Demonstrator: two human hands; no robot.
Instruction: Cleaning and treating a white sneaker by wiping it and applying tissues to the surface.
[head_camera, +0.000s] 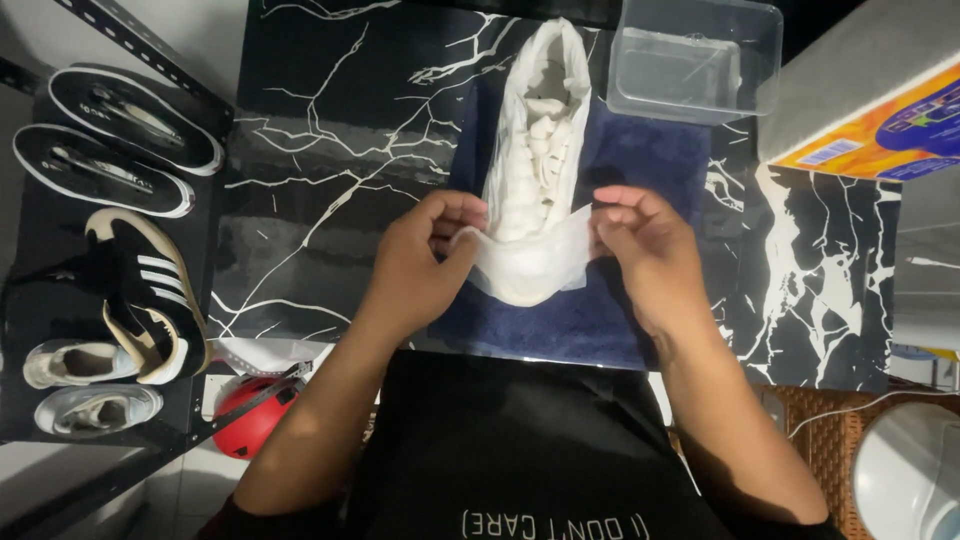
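White shoe (537, 130) toe hidden behind wipe (530, 262), pinched by left hand (420, 262), right hand (645, 245)

The white wipe (530, 262) I am stretching is covering the toe of the white sneaker (540, 120). My right hand (645, 250) is hiding its fingertips behind the wipe. The cardboard box (880, 110) is running off the right edge.

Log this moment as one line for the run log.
left hand: pinching white wipe | right hand: pinching wipe | wipe: stretched over toe of white shoe | shoe: on blue towel
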